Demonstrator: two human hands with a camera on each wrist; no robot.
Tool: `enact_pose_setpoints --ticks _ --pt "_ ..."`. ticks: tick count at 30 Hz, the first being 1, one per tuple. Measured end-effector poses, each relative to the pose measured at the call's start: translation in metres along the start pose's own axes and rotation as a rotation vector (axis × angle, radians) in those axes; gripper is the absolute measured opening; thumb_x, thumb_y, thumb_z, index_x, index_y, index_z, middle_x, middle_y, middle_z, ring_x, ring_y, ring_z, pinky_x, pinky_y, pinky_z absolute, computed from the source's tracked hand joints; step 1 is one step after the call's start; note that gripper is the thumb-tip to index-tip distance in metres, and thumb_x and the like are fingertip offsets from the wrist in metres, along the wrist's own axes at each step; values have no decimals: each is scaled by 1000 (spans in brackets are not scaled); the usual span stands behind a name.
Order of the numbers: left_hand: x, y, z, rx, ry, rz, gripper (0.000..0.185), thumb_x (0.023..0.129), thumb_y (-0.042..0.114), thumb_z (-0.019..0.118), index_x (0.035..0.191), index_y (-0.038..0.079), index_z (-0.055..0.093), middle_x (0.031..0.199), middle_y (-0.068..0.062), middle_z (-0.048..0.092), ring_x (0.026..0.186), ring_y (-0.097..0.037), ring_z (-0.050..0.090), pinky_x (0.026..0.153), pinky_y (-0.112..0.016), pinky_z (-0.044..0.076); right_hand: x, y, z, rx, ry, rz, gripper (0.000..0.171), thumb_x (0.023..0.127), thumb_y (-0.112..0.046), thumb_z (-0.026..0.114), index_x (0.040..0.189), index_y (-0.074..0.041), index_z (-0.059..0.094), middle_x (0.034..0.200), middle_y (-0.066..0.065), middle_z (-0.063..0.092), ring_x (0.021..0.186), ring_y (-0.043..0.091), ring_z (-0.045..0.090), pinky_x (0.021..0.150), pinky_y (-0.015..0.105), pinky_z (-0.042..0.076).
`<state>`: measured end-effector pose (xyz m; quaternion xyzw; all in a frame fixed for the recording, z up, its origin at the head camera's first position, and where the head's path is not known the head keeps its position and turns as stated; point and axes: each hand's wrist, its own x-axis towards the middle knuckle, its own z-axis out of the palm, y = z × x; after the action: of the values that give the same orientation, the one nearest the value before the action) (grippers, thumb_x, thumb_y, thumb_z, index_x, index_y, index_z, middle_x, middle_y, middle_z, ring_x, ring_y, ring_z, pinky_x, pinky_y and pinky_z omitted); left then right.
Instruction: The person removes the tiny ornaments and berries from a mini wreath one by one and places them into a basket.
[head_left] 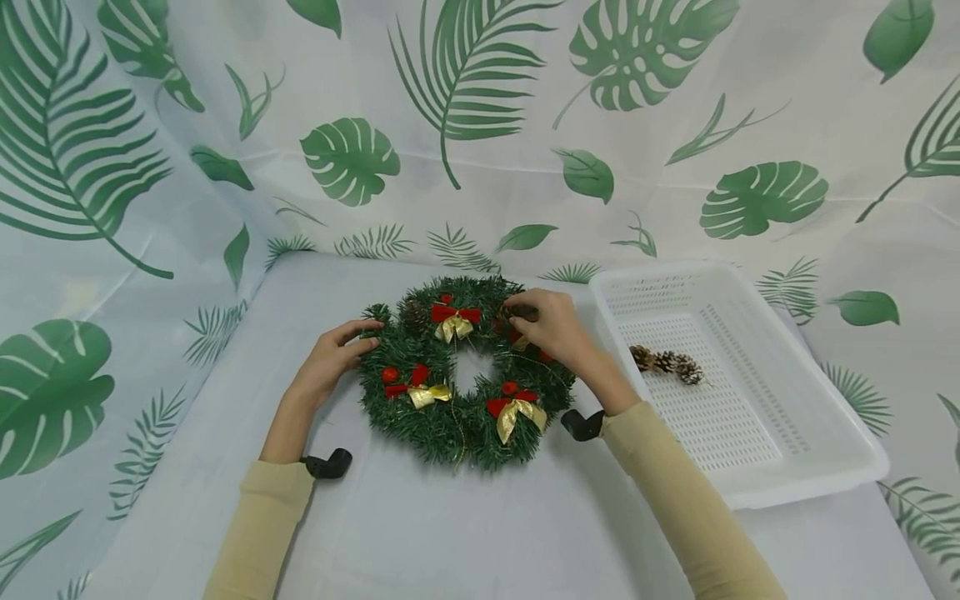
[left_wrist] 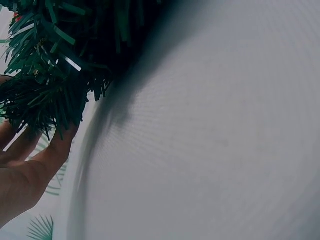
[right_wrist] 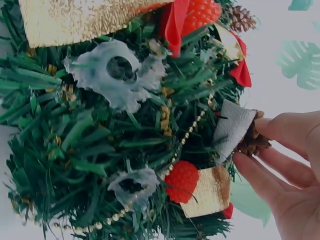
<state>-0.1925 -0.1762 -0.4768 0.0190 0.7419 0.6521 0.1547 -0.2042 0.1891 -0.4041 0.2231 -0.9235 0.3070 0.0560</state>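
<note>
We see a white perforated tray on the pale worktop. Three pine cones lie in a row inside the tray, near its left wall. Behind the tray hangs a backdrop cloth printed with green leaves.

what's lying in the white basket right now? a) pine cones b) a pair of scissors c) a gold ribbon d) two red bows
a: in the head view a few pine cones lie on the perforated floor of the white basket, to the right of the wreath; nothing else shows inside it.
</note>
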Motion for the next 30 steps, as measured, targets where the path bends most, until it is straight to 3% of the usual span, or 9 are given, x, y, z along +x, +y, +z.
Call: enact_pose_setpoints --ticks 18,30 --pt "-1 1 1 0 3 -4 50 103 29 64 149 11 54 167 -9 30 149 -39 35 119 -63 28 -6 2 -27 -66 -5 20 26 94 -6 73 119 0 76 121 21 72 101 35 74 82 43 62" --pt "-1 2 1 -2 4 -8 50 104 28 63 149 11 54 168 -9 29 149 -38 35 119 -63 30 -13 5 -40 -30 28 26 24 94 -2 73 117 3 75 119 22 73 103 38 73 82 42 62"
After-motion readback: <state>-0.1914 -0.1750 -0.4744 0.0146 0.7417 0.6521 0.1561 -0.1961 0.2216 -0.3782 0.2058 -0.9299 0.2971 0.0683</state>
